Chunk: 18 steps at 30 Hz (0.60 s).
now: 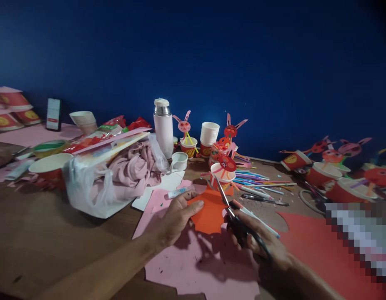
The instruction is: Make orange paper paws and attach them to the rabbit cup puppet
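Between thumb and fingers, my left hand pinches the left edge of an orange sheet of paper with a wavy lower edge. My right hand grips black-handled scissors, whose blades stand apart at the sheet's right side. Beneath both hands lies a large pink paper sheet with cut edges. A glue stick rests just beyond my left fingers. Behind the orange paper stands a paper cup with a red paper figure on it.
A plastic bag with pink cloth lies at left, near a white thermos. Colored sticks and a black pen lie right of center. Several rabbit-decorated cups stand farther right. Red paper covers the right front.
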Each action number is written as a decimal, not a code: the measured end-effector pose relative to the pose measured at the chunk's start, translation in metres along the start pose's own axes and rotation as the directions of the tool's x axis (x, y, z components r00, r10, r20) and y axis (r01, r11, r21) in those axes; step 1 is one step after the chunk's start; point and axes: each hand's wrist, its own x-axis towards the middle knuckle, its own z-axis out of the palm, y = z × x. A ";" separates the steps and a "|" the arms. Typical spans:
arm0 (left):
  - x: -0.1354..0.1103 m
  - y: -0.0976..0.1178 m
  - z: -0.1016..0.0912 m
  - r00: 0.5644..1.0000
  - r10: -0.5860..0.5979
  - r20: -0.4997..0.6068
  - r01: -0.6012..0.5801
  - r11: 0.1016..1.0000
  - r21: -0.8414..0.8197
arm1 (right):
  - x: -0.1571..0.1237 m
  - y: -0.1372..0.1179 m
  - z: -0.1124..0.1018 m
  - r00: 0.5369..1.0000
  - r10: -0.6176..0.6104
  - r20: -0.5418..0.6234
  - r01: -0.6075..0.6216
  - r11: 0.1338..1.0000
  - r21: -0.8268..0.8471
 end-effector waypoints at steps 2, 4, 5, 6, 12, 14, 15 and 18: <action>0.000 -0.002 -0.001 1.000 0.009 0.004 -0.009 1.000 0.015 | -0.001 -0.003 0.002 0.998 -0.012 -0.065 0.010 0.999 -0.032; 0.001 -0.003 -0.002 1.000 0.012 0.001 -0.012 1.000 0.027 | -0.001 -0.002 0.004 0.995 -0.008 -0.096 0.004 0.999 -0.039; 0.001 -0.004 -0.003 1.000 0.012 0.001 -0.012 0.999 0.034 | -0.001 -0.001 0.004 0.996 0.006 -0.088 -0.008 1.000 -0.023; 0.002 -0.005 -0.004 1.000 0.015 0.001 -0.015 0.999 0.043 | -0.001 0.001 0.004 0.997 0.029 -0.070 -0.029 1.000 0.004; 0.005 -0.005 -0.011 0.998 0.060 -0.019 -0.058 0.991 0.117 | 0.002 0.013 0.001 0.990 0.117 -0.078 -0.112 0.992 0.065; 0.006 0.000 -0.014 0.992 0.103 -0.074 -0.095 0.990 0.106 | 0.002 0.013 0.000 0.985 0.147 -0.085 -0.147 0.989 0.009; 0.007 0.003 -0.015 0.985 0.134 -0.110 -0.124 0.988 0.091 | 0.002 0.012 -0.001 0.982 0.171 -0.081 -0.175 0.984 -0.043; 0.012 0.014 -0.021 0.944 0.245 -0.220 -0.241 0.969 0.043 | 0.001 0.005 -0.003 0.982 0.184 -0.038 -0.185 0.925 -0.333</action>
